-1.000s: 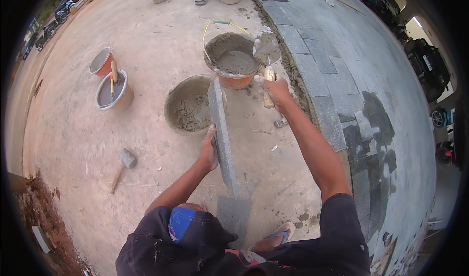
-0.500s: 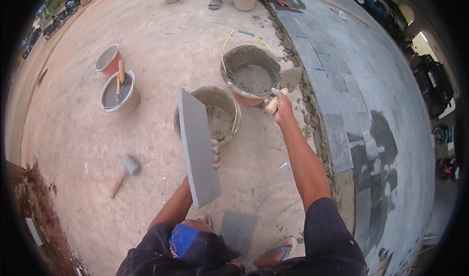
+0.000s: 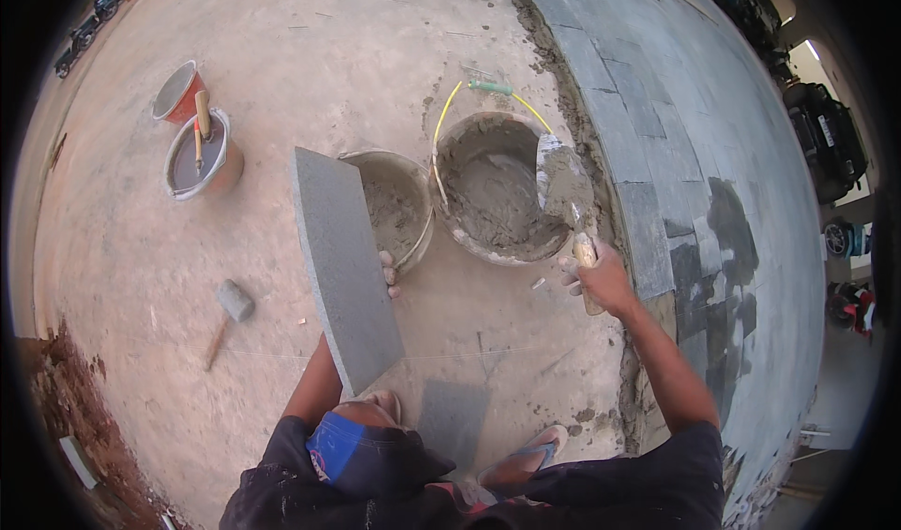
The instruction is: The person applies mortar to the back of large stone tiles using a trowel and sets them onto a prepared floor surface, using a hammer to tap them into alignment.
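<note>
My left hand holds a rectangular grey stone tile tilted on its long edge, its palm hidden behind the slab. That slab partly covers a bucket of grey mortar. My right hand grips the wooden handle of a trowel, whose blade bears wet mortar at the right rim of a second mortar bucket with a yellow rope handle. A flat grey tile lies on the concrete near my sandalled feet.
At left stand two smaller buckets, the nearer holding tool handles; a rubber mallet lies below them. A mortar strip edges laid grey paving at right. Parked motorbikes and dark vehicles line the far right.
The tile has moved left and turned from edge-on to show its face. My right hand with the trowel has moved down and rightward; mortar now heaps on the blade. The view has shifted.
</note>
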Tool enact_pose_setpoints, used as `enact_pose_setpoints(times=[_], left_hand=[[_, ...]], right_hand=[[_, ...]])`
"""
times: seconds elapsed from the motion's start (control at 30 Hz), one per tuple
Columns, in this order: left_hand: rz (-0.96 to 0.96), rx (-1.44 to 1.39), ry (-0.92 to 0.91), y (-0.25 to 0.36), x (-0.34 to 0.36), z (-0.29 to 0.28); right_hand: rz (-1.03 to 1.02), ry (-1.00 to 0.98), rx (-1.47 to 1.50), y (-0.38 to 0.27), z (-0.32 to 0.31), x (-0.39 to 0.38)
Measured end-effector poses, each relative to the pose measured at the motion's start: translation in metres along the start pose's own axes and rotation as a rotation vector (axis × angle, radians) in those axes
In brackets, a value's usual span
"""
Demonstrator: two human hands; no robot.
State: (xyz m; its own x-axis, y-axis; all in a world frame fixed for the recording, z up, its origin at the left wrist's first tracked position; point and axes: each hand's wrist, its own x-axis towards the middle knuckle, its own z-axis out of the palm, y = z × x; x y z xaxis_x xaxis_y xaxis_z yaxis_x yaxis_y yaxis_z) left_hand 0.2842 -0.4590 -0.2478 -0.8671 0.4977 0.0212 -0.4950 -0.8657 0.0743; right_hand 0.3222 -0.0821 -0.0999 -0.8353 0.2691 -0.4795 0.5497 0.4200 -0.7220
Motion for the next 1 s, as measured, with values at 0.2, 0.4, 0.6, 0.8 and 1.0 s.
enact_pose_setpoints(times=[0.2, 0.4, 0.6, 0.8, 1.0], left_hand=[[-0.004, 0.126, 0.008, -0.006, 0.009, 0.043], [0.025, 0.313, 0.177, -0.019, 0.009, 0.068], [-0.038, 0.237, 0.106, -0.024, 0.005, 0.058], [-0.079, 0.385, 0.082, -0.029, 0.007, 0.057], [-0.091, 0.211, 0.041, -0.032, 0.003, 0.055]], right_hand=[[-0.441, 0.149, -1.097, -0.035, -0.038, 0.038], [-0.391, 0.223, -1.335, -0.067, 0.013, 0.096], [-0.344, 0.01, -1.191, -0.075, 0.04, 0.089], [-0.231, -0.139, -0.949, -0.066, 0.051, 0.084], [0.044, -0.333, -0.229, -0.035, 0.0, 0.071]])
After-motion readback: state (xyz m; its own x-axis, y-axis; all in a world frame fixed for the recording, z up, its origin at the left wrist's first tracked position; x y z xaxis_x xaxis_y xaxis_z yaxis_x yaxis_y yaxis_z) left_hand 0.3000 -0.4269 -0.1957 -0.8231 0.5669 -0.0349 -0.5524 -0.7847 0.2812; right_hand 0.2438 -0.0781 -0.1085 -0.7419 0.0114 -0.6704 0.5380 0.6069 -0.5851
